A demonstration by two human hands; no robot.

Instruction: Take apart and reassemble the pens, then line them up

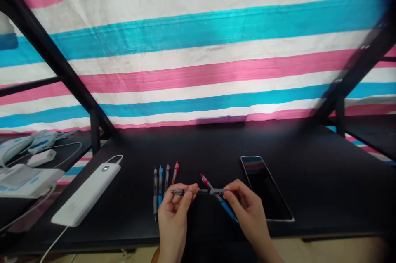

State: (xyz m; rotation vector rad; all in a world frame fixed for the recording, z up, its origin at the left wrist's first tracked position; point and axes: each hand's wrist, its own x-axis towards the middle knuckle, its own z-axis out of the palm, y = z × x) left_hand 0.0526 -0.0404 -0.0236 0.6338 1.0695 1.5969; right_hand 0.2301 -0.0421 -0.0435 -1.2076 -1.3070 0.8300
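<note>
My left hand pinches the dark barrel of a pen, held level above the black table. At its right end, thumb and fingers of my right hand close on a grey pen part. Whether the two parts are joined I cannot tell. Below them lies a slanting pen with a red end and a blue end; its middle is partly covered. Beside my left hand stand in a row a black pen, a blue pen, a grey pen and a red pen, some partly hidden.
A phone lies right of my right hand. On the left rests a white power bank with cables. Further left are a white power strip and chargers. Black frame bars flank the table, with striped sheeting behind.
</note>
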